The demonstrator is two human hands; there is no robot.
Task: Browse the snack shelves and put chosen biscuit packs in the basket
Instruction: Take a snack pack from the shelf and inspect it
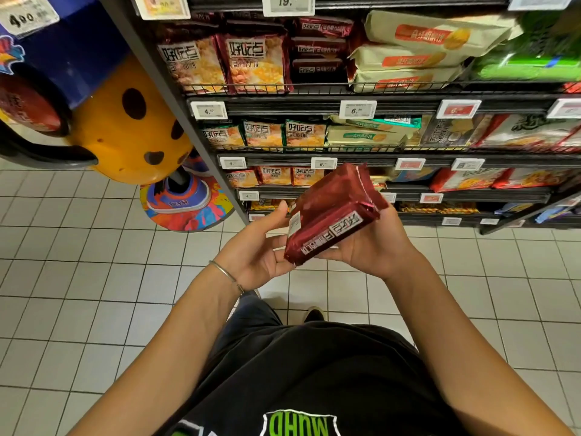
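Rising before the person, the snack shelves (314,97) stand within reach. A dark red biscuit pack (330,209) is held tilted, probably to read its label, with left hand (251,250) and right hand (374,247) gripping opposite ends. No basket shows.

Behind the red biscuit pack (333,215) we lose most of the right hand (367,247), its fingers covered by the wrapper. The fingertips of the left hand (254,250) lie hidden under the pack's lower corner. The print on the white label (294,223) is too fine for us to read. At upper right the green packs (531,55) smear into blur. The lower price tags (451,221) are too small to read. The top price tag (534,1) is cut by the upper edge, and the yellow spotted mascot display (125,121) runs off the left side.
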